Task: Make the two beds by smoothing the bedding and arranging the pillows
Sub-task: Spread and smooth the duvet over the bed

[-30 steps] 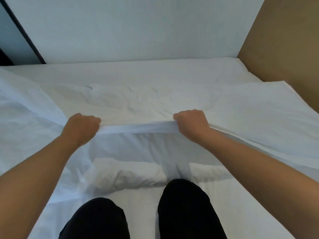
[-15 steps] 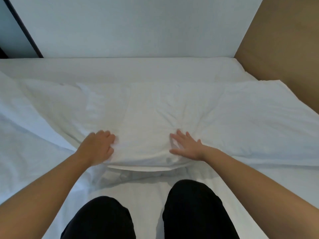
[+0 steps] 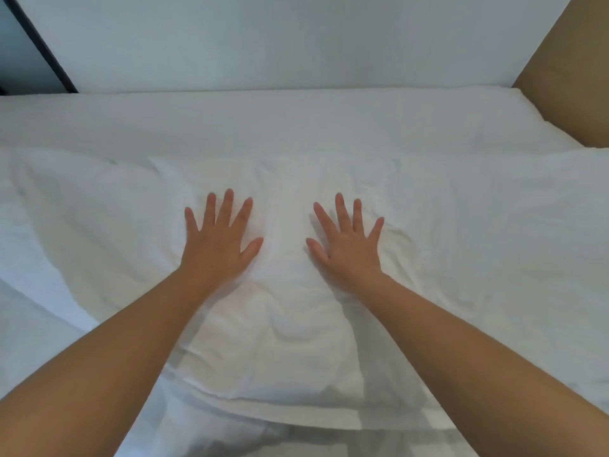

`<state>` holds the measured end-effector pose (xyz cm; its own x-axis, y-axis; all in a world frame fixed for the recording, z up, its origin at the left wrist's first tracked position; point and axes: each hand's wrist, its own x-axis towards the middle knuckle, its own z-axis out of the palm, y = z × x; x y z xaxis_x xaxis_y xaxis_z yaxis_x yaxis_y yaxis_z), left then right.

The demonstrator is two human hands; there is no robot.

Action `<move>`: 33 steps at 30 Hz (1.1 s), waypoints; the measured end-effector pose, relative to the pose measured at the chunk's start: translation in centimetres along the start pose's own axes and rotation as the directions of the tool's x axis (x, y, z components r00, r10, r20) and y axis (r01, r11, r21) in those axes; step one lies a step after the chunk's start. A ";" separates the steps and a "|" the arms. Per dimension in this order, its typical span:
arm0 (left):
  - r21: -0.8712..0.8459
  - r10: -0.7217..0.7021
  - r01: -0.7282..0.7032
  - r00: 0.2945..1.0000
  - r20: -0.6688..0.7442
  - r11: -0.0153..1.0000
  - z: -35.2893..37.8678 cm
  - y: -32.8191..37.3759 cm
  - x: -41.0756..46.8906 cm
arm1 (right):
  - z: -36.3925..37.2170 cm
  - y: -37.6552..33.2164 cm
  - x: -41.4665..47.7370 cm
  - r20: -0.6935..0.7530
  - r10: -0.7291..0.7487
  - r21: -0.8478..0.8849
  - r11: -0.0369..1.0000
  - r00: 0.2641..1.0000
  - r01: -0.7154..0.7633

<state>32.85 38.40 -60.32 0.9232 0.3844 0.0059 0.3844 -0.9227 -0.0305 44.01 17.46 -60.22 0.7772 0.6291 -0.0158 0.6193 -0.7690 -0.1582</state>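
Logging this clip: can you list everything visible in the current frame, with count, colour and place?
duvet: 1, white, wrinkled, spread across the near and middle part of the bed
bottom sheet: 1, white, bare strip between the duvet's far edge and the wall
wall: 1, white, behind the bed
side panel: 1, tan, upper right corner beside the bed
dark strip: 1, black, slanting across the upper left corner
left hand: 1, fingers spread, flat on the duvet, centre left
right hand: 1, fingers spread, flat on the duvet, centre right
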 end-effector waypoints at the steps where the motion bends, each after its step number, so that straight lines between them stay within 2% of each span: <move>1: -0.006 0.027 -0.027 1.000 -0.008 1.000 0.4 -0.3 1.8 | 0.9 -1.4 2.6 -0.015 -0.020 -0.002 1.000 1.000 0.020; 4: 0.047 0.086 -0.086 0.996 -0.010 0.995 3.0 -1.1 4.3 | 4.2 -3.1 6.6 0.002 0.002 -0.034 0.999 1.000 -0.002; 8: 0.076 -0.118 0.118 0.993 -0.004 0.990 6.6 -5.9 5.7 | 7.7 -2.7 8.9 -0.035 0.049 -0.039 0.998 0.998 -0.050; 10: 0.096 -0.146 0.143 0.989 0.023 0.985 6.7 -7.5 6.0 | 7.7 -2.8 9.0 -0.033 0.053 -0.023 0.998 0.998 -0.054; 15: 0.110 -0.107 0.098 0.992 0.070 0.989 6.7 -9.8 6.3 | 7.8 -2.8 9.5 0.044 0.042 -0.033 0.999 0.998 -0.040; 26: -0.007 -0.090 0.092 0.986 0.143 0.996 8.1 -9.8 6.9 | 8.6 -3.0 10.0 0.174 0.060 -0.114 0.993 0.983 -0.040; 33: -0.081 -0.040 0.054 0.986 0.160 0.995 9.3 -10.3 7.6 | 9.2 -3.3 10.8 0.157 0.089 -0.179 0.982 0.983 -0.060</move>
<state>35.83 51.07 -69.21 0.8939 0.4213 -0.1531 0.4329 -0.9000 0.0514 49.38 27.84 -68.95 0.8021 0.5679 -0.1850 0.5812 -0.8134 0.0227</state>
